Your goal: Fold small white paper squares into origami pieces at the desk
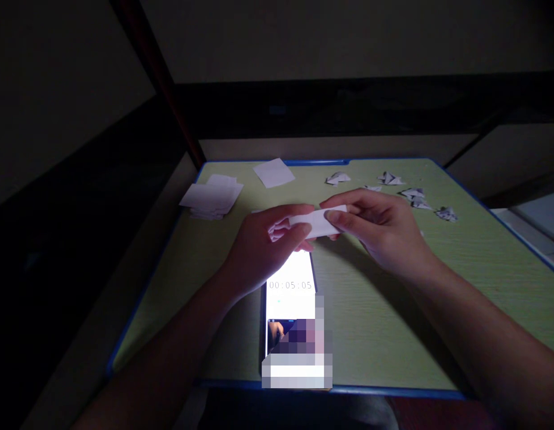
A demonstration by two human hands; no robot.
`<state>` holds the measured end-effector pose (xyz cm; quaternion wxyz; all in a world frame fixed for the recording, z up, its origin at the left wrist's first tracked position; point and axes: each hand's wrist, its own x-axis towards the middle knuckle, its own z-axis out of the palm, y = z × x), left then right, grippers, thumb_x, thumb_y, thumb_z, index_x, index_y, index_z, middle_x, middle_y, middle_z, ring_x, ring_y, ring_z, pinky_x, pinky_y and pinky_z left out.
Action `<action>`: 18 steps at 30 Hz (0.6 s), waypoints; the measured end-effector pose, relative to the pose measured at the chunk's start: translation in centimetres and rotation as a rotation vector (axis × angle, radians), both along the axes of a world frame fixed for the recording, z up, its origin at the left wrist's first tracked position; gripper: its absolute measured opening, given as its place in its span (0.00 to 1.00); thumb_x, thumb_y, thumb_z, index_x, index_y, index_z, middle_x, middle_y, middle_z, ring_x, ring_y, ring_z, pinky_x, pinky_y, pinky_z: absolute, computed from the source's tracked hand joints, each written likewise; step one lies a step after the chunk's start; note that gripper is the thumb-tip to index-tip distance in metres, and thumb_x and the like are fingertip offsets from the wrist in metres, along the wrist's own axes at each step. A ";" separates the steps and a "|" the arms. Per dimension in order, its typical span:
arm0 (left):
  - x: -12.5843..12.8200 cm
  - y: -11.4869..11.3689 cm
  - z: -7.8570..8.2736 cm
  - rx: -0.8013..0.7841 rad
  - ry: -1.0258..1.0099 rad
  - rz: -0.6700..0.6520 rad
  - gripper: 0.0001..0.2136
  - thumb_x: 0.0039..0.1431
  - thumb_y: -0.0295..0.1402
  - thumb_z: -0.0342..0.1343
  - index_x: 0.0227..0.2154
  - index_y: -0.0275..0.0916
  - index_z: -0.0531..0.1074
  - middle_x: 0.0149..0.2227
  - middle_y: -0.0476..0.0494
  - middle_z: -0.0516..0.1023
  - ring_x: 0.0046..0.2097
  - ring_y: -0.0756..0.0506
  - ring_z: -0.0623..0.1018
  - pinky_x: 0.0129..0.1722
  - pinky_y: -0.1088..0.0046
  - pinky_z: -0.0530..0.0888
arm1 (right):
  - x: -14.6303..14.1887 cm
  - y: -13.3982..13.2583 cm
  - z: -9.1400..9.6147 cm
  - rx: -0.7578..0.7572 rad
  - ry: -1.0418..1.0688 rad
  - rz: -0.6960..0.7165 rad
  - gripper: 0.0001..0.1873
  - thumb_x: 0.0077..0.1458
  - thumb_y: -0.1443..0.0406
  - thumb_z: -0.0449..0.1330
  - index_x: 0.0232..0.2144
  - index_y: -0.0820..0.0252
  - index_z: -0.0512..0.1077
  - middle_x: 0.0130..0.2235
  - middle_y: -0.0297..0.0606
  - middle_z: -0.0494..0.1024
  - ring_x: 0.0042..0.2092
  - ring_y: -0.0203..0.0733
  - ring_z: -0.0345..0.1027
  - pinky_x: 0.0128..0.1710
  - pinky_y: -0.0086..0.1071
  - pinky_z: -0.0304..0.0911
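Both hands hold one small white folded paper point(319, 221) above the middle of a green table point(474, 269). My left hand point(263, 245) pinches its left end with thumb and fingers closed. My right hand point(375, 224) grips the right end, thumb on top. Below the hands a lit phone point(289, 310) lies flat, its screen reading 00:05:05.
A stack of white paper slips point(212, 198) lies at the far left, with a single slip point(274, 172) further back. Several folded paper pieces point(414, 194) are scattered at the far right. The table has a blue rim point(138, 298). The room around is dark.
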<state>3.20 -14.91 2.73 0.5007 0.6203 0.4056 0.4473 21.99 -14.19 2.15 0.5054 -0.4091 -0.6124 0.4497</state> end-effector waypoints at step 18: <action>0.0 0.6 -0.7 -0.047 -0.093 0.055 0.04 0.50 0.28 0.62 0.29 0.34 0.73 0.30 0.45 0.82 0.35 0.47 0.84 0.32 0.76 0.82 | -0.3 0.1 -0.4 -0.026 -0.075 -0.061 0.09 0.49 0.62 0.69 0.34 0.58 0.81 0.22 0.33 0.78 0.22 0.30 0.65 0.20 0.25 0.56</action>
